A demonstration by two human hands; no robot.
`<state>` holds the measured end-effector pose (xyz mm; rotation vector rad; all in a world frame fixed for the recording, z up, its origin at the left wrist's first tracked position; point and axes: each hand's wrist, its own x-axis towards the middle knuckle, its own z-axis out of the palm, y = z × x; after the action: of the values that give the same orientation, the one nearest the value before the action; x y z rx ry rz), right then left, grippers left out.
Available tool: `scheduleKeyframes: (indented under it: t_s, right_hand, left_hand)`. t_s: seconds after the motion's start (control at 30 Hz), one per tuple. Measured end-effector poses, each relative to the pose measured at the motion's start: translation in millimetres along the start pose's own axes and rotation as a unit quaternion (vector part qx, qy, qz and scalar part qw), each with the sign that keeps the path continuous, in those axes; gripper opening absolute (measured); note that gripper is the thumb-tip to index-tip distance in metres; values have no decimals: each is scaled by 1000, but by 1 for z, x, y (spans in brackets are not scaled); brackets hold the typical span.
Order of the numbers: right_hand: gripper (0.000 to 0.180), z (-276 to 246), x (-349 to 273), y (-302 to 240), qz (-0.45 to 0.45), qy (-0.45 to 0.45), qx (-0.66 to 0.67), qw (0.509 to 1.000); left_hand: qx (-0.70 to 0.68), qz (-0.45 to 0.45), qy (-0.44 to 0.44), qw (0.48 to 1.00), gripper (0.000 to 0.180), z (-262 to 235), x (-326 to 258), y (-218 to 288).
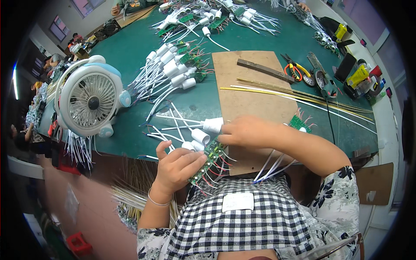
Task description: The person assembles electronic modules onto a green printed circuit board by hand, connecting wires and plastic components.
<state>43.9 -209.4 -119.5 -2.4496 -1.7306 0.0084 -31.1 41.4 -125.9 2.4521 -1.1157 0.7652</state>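
Observation:
My left hand (pixel 178 167) grips a stack of small green circuit boards (pixel 209 159) with red and white wires hanging from them. My right hand (pixel 247 131) reaches across and pinches a white plug housing (pixel 213 125) at the top of the stack. Two more white housings (pixel 198 138) with thin white leads lie just beside my fingers. Another green board (pixel 299 123) lies past my right wrist on a brown cardboard sheet (pixel 247 86). White wires (pixel 271 167) trail under my right forearm toward my checked apron.
A white and blue desk fan (pixel 89 102) stands at the left on the green table (pixel 130 47). Piles of wired white housings (pixel 173 71) cover the middle and far end. Scissors (pixel 294 69), a metal file (pixel 264 70), long yellow rods (pixel 303 96) and bottles (pixel 359 76) lie right.

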Motion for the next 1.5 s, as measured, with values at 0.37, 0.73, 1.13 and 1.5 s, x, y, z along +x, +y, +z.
scheduleKeyframes:
  t_s: [0.37,0.73,1.13,1.5]
  right_hand:
    - [7,2,-41,-40,-66,5,30,997]
    - [41,-5,-11,7,19,71,71,995]
    - [9,15,-32,5,9,-3,-25,1000]
    - [9,-13,-33,-7,57,12,123,991]
  left_hand:
    - [-6,-16,1,1000,10,-2,-2,-4]
    - [-42,-14,-17,999,13,-2,1,-7]
    - [-20,-17,-19,999,11,-2,3,-6]
    - [-23,-20,-13,999,11,-3,0,-8]
